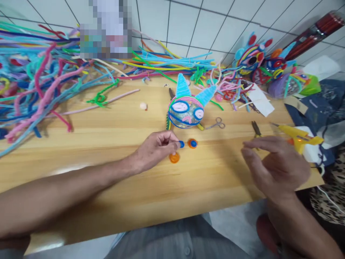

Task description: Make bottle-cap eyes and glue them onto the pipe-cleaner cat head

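Observation:
Between the thumb and fingers of my left hand [159,146] is a small blue pipe-cleaner coil [181,144]. Just below those fingertips lies an orange coil [174,158] on the table. To their right rests another orange coil with a blue centre [192,143]. Behind them stands a clear round figure [185,114] with light-blue ears, pink-and-blue eyes and a pink nose. My right hand [277,163] hovers over the right part of the table, thumb and forefinger apart, with nothing seen in it. A yellow glue gun [299,138] lies just beyond it.
Small scissors [217,123] and dark pliers [256,128] lie on the wooden table [107,208]. Heaps of coloured pipe cleaners [43,86] fill the back left. Decorated figures [250,59] stand at the back right, near a white paper [260,100].

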Demonstrator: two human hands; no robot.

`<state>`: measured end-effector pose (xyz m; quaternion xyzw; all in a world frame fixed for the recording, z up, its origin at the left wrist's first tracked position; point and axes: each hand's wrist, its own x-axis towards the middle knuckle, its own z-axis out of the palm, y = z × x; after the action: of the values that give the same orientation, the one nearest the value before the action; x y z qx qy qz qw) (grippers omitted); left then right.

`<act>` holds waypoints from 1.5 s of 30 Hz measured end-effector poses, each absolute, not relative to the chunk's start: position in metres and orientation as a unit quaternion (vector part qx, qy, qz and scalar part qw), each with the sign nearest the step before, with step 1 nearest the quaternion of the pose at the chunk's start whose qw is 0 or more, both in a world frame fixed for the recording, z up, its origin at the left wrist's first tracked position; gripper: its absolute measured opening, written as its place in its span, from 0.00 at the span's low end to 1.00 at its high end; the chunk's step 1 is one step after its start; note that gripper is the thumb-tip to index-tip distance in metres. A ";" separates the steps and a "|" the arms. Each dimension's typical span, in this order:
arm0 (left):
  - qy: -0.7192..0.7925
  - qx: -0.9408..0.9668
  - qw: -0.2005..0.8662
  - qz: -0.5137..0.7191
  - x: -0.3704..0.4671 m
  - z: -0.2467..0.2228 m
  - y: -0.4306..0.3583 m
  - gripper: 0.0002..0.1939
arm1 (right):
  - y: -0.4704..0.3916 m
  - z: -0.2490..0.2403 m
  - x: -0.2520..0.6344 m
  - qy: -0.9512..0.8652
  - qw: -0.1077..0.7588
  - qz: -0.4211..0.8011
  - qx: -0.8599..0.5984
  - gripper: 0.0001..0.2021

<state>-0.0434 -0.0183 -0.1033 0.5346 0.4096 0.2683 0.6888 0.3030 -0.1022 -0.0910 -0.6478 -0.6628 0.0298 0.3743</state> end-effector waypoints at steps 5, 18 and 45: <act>0.416 0.514 0.702 0.266 -0.045 -0.102 -0.018 0.12 | -0.067 -0.081 0.245 -0.750 0.411 0.107 -0.507 0.10; 0.414 0.504 0.717 0.247 -0.044 -0.096 -0.016 0.13 | -0.043 -0.112 0.236 -0.697 0.472 0.228 -0.490 0.13; 0.407 0.535 0.700 0.240 -0.047 -0.098 -0.017 0.13 | -0.034 -0.115 0.230 -0.838 0.270 0.164 -0.446 0.08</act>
<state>-0.0466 -0.0175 -0.0980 0.5355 0.4072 0.2397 0.7000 0.2301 -0.0337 -0.1152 -0.4456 -0.8376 0.1640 0.2700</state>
